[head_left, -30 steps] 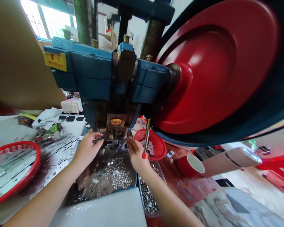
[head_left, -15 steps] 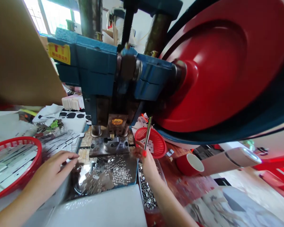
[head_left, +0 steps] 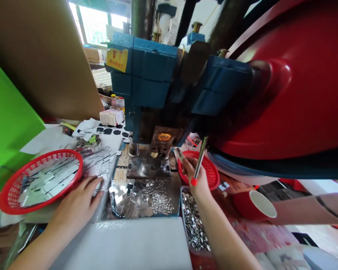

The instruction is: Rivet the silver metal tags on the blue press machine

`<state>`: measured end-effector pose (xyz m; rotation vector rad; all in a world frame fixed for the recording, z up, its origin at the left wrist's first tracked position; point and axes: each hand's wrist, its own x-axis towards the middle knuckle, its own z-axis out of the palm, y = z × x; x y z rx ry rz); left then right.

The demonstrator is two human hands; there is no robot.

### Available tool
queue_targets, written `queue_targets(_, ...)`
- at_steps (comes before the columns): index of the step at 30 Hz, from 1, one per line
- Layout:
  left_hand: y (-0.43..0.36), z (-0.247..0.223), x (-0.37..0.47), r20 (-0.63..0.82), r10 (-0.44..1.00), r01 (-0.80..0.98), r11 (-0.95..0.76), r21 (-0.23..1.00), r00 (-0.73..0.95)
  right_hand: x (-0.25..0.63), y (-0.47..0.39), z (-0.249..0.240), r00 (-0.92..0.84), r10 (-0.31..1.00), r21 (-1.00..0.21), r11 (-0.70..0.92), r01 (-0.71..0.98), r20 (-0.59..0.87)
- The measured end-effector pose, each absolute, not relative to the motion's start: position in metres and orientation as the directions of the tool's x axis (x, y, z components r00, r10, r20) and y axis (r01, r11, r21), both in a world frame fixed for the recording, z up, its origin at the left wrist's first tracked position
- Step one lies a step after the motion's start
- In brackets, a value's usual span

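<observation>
My left hand [head_left: 80, 200] rests beside the red basket of flat metal strips [head_left: 49, 180], fingers apart and bent over the edge of a loose strip pile [head_left: 100, 161]. In my right hand [head_left: 197, 178] is a slim metal rod [head_left: 200, 159] with a red end, pointing up. A small flat piece seems to be at its fingertips, blurred. This hand is in front of a second red basket [head_left: 212, 172], right of the press. Under the blue press [head_left: 149, 75] lies a dark die plate [head_left: 149, 168], with nothing recognisable on it. Small shiny parts [head_left: 160, 200] are spread in front.
A clear bin of small metal parts [head_left: 195, 225] stands below my right forearm. A red cup [head_left: 255, 204] lies farther right. The large red wheel [head_left: 304, 86] fills the upper right. A white padded surface [head_left: 129, 243] is in front, a brown board [head_left: 45, 56] at upper left.
The view has swung left. My left hand has gone from the die plate's left side to the strip pile. A shaped piece seen on the die plate earlier no longer shows there.
</observation>
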<state>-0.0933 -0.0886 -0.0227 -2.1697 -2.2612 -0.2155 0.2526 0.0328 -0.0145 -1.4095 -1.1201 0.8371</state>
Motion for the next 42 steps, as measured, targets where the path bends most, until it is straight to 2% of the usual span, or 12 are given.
queue_targets(2,-0.09,-0.025,-0.092,0.105,0.994,0.996,0.008,0.086,-0.017,0.272,0.019,-0.016,0.432,0.9,-0.997,0.039,0.06,0.061)
queue_targets(5,-0.091,-0.029,-0.091,0.13,0.991,0.996,-0.042,0.073,0.032,0.279,0.0,-0.017,0.461,0.882,-0.992,0.049,0.118,0.098)
queue_targets(9,-0.089,-0.028,-0.09,0.116,0.993,0.997,-0.033,0.073,0.024,0.251,-0.017,-0.012,0.077,0.982,-0.889,0.119,0.442,0.17)
queue_targets(13,-0.084,-0.026,-0.093,0.15,0.989,0.996,-0.029,0.083,0.016,0.212,-0.02,-0.01,-0.413,0.892,-0.605,0.433,0.668,0.182)
queue_targets(16,-0.079,-0.025,-0.093,0.141,0.989,0.995,-0.049,0.088,0.036,0.198,-0.017,-0.017,-0.524,0.838,-0.398,0.537,0.743,0.152)
queue_targets(19,-0.075,-0.024,-0.09,0.094,0.995,0.996,-0.043,0.081,0.035,0.196,-0.017,-0.023,-0.528,0.835,-0.299,0.549,0.781,0.153)
queue_targets(21,-0.072,-0.023,-0.088,0.08,0.996,0.997,-0.034,0.067,0.029,0.197,-0.016,-0.021,-0.496,0.849,-0.33,0.528,0.782,0.183)
queue_targets(25,-0.073,-0.026,-0.092,0.078,0.997,0.999,-0.003,0.053,-0.001,0.192,-0.002,-0.002,-0.327,0.884,-0.511,0.461,0.726,0.333)
queue_targets(28,-0.077,-0.028,-0.099,0.122,0.992,0.995,0.009,0.103,-0.022,0.181,0.02,0.008,-0.248,0.903,-0.562,0.415,0.716,0.351)
queue_targets(32,-0.081,-0.026,-0.103,0.139,0.981,0.946,0.088,0.312,-0.137,0.171,0.046,0.005,-0.176,0.951,-0.582,0.295,0.758,0.253)
queue_targets(36,-0.078,-0.02,-0.096,0.111,0.964,0.827,0.146,0.543,-0.243,0.174,0.055,-0.001,-0.175,0.958,-0.65,0.282,0.705,0.227)
queue_targets(42,-0.066,-0.013,-0.088,0.112,0.946,0.702,0.144,0.697,-0.305,0.179,0.025,0.007,-0.143,0.932,-0.7,0.347,0.625,0.334)
